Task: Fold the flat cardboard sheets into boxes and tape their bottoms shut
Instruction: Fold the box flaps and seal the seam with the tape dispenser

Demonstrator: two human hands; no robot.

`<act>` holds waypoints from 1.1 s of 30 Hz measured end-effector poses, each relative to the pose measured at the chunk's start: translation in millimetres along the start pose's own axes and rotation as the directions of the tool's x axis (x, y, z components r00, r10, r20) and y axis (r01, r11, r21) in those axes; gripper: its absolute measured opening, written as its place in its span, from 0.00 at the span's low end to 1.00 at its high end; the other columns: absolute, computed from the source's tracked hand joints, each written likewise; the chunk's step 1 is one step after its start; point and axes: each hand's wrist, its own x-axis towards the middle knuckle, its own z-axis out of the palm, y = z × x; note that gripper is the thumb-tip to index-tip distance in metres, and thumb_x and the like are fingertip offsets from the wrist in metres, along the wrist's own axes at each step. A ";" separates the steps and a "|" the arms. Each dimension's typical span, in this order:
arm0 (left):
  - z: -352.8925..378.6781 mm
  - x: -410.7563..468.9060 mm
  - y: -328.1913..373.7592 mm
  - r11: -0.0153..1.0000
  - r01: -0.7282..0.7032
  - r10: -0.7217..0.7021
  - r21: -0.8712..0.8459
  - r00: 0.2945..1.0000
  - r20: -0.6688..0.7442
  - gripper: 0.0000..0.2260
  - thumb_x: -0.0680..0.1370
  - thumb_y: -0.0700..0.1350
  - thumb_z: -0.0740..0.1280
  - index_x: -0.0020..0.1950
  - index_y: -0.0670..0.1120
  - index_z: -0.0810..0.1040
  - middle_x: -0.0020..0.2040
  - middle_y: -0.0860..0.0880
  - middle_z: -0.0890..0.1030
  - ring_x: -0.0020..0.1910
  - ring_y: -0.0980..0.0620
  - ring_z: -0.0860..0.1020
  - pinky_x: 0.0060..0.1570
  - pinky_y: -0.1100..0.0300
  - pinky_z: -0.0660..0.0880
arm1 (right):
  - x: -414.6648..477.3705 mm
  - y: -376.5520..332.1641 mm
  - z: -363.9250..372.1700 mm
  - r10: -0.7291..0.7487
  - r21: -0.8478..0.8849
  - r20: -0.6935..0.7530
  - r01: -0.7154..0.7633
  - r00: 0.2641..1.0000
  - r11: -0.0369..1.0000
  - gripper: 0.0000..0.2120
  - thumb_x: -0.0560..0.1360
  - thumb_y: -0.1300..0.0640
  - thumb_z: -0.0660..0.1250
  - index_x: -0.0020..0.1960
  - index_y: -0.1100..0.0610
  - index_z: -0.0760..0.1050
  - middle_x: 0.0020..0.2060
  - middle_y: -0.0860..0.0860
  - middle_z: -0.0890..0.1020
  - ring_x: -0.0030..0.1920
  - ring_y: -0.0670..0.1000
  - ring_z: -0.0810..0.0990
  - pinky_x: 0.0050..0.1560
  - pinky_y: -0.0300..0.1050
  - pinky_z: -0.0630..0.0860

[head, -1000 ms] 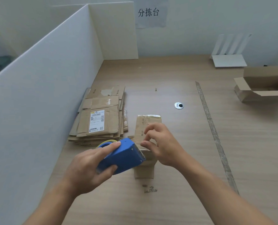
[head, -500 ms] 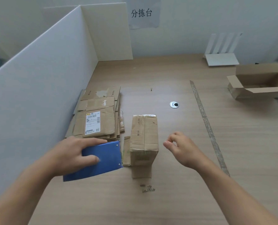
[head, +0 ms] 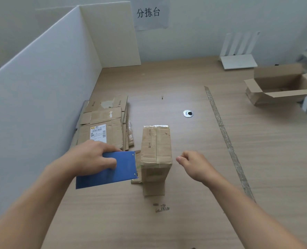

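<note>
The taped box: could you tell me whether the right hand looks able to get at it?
Probably yes: the right hand holds nothing and hangs right of the taped box, with only bare table between; the left hand and its blue tape dispenser are on the other side.

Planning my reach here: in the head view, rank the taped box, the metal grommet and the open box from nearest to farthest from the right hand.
From the right hand:
1. taped box, just to its left.
2. metal grommet, farther back, ahead of it.
3. open box, far right rear.
</note>
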 end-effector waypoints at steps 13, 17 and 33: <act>-1.6 11.4 5.6 0.994 0.110 -0.111 0.012 0.990 0.089 0.18 0.62 0.60 0.63 0.51 0.72 0.76 0.50 0.60 0.78 0.51 0.58 0.75 0.51 0.54 0.78 | 0.1 -8.9 35.6 0.070 0.310 0.092 -0.095 0.993 0.946 0.13 0.82 0.47 0.59 0.47 0.55 0.73 0.43 0.50 0.80 0.43 0.49 0.74 0.42 0.45 0.69; -1.5 10.7 4.2 0.993 0.115 -0.113 -0.013 0.989 0.100 0.20 0.61 0.60 0.63 0.53 0.71 0.77 0.52 0.59 0.79 0.52 0.57 0.75 0.50 0.55 0.77 | -2.4 -11.1 48.1 0.053 0.286 0.023 -0.057 0.998 0.957 0.12 0.83 0.47 0.57 0.54 0.54 0.73 0.49 0.50 0.79 0.51 0.51 0.76 0.47 0.46 0.69; 0.7 12.2 17.1 0.996 0.093 -0.091 -0.011 0.989 0.118 0.24 0.63 0.59 0.63 0.58 0.68 0.78 0.54 0.58 0.80 0.53 0.55 0.76 0.54 0.53 0.78 | -15.3 -5.4 39.6 -0.075 0.267 -0.171 0.119 0.982 0.956 0.09 0.75 0.51 0.72 0.40 0.53 0.78 0.51 0.47 0.77 0.53 0.45 0.75 0.53 0.33 0.67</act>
